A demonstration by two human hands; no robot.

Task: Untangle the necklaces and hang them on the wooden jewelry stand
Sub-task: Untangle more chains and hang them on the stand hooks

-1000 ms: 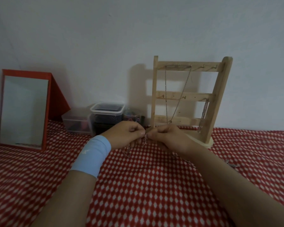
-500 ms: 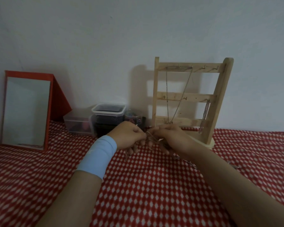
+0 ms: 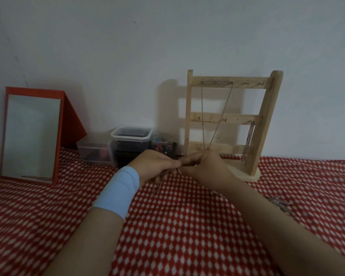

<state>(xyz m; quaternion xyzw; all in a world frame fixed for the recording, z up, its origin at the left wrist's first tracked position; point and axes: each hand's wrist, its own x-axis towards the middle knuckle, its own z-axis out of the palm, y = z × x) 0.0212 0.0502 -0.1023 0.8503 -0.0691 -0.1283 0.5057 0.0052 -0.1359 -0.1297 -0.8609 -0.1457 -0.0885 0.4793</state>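
Necklace (image 3: pixel 159 185) dangles below my left fingers (image 3: pixel 172 163) and right fingers (image 3: pixel 188 160), both pinching its tangle — stand (image 3: pixel 266 120) just beyond. Thin, limp, slippery, I judge — hold links beside the knot.

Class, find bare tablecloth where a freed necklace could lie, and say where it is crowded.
Free: tablecloth between the forearms; between mirror and left forearm; right of the jewelry stand. Crowded: tangled necklace mid-cloth, plastic containers at the wall, loose pendant beside the right forearm.
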